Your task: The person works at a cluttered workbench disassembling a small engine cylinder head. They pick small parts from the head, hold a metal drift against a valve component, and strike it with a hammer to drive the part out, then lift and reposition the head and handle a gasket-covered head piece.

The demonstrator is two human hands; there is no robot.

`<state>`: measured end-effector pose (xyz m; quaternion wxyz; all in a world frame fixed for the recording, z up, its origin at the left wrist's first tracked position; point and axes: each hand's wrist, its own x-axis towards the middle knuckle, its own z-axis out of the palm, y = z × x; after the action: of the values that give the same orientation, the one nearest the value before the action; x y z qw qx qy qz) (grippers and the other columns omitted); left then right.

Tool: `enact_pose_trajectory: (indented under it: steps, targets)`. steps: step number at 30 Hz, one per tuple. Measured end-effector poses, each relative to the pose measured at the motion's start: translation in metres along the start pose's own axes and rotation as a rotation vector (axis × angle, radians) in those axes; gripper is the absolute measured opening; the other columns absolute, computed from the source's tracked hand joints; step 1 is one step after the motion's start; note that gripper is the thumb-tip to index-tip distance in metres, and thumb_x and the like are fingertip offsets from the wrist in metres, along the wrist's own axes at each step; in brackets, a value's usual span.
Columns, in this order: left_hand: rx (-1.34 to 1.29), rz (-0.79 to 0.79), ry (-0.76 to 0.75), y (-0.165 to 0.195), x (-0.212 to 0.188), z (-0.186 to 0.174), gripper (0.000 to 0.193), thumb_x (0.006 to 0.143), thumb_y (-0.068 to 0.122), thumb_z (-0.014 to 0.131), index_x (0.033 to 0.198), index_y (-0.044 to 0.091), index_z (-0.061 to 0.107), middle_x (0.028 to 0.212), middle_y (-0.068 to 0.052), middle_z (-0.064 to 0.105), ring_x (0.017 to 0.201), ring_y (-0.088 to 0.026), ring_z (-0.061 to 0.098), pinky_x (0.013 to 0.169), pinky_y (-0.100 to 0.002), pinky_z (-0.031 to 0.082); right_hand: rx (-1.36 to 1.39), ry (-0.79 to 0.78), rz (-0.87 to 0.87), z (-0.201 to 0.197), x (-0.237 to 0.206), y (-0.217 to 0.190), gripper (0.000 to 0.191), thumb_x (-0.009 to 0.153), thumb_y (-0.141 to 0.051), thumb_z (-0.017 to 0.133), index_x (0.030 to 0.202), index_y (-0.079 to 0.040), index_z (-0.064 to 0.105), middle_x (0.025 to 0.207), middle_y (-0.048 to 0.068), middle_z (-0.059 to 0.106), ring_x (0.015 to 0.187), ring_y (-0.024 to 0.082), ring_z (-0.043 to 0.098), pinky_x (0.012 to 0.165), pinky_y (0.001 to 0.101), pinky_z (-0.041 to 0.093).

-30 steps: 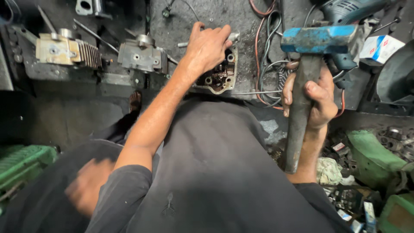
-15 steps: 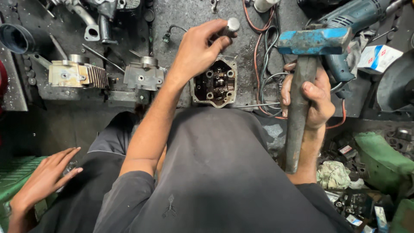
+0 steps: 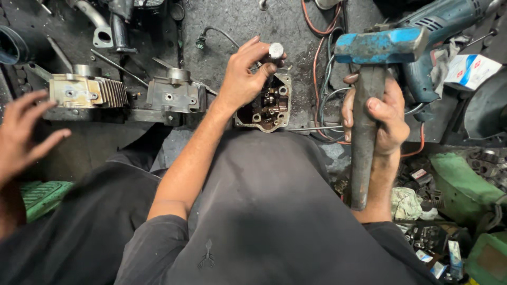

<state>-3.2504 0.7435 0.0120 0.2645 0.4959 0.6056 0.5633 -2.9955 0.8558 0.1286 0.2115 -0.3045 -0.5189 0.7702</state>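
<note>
While the view looks down over a dark grey shirt [image 3: 274, 221], the scene is set out from near to far:

Right hand: the right hand [image 3: 381, 113] is wrapped tight around the dark handle of a hammer [image 3: 367, 105], fingers fully closed on it; the handle is held upright and the blue head is seen at the top.

Left hand: the left hand [image 3: 244, 79] is stretched forward, its fingertips pinched narrowly around a small metal cylinder [image 3: 275, 51], which is held just above the engine part.

Engine part: an open, oily engine head [image 3: 266, 105] is laid on the dark floor [image 3: 253, 21], just past the lap and below the left hand; valves and springs are seen inside it.

Other hand: a second person's hand [image 3: 24, 132] is seen at the left edge, fingers spread wide and holding nothing.

Finned blocks: two finned metal cylinders [image 3: 87, 92] [image 3: 174, 96] are set side by side, left of the engine head.

Wires: red and grey wires [image 3: 319, 79] are looped between the engine head and the hammer.

Drill: a blue power drill [image 3: 443, 31] is lying behind the hammer head, at the far right.

Box: a small white box [image 3: 471, 71] is set just beside the drill.
</note>
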Motion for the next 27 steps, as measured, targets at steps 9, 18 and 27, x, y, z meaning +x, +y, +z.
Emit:
enact_pose_trajectory:
  steps: [9, 18, 27]
  targets:
    - [-0.19, -0.095, -0.007, -0.019, -0.016, 0.009, 0.027, 0.09, 0.008, 0.078, 0.115, 0.002, 0.072, 0.11, -0.01, 0.079, 0.107, -0.02, 0.075, 0.118, -0.042, 0.045, -0.103, -0.039, 0.118, 0.013, 0.011, -0.012, 0.06, 0.092, -0.035, 0.062, 0.134, 0.007, 0.052, 0.074, 0.016, 0.058, 0.052, 0.017, 0.051, 0.045, 0.0258, 0.043]
    - [-0.205, -0.087, -0.028, -0.034, -0.02, 0.015, 0.022, 0.091, 0.005, 0.067, 0.111, 0.003, 0.075, 0.109, -0.011, 0.076, 0.101, -0.021, 0.073, 0.093, -0.033, 0.057, -0.209, -0.152, 0.214, 0.033, 0.031, -0.019, 0.049, 0.095, -0.031, 0.06, 0.13, 0.003, 0.055, 0.083, 0.009, 0.06, 0.068, 0.014, 0.057, 0.056, 0.0254, 0.045]
    - [-0.217, -0.008, -0.047, -0.032, -0.014, 0.014, 0.018, 0.096, 0.013, 0.068, 0.107, 0.002, 0.076, 0.107, -0.011, 0.077, 0.103, -0.023, 0.072, 0.093, -0.035, 0.056, -0.29, -0.254, 0.212, 0.043, 0.045, -0.033, 0.033, 0.098, -0.027, 0.058, 0.115, 0.0, 0.056, 0.083, 0.008, 0.061, 0.074, 0.014, 0.06, 0.066, 0.0276, 0.048]
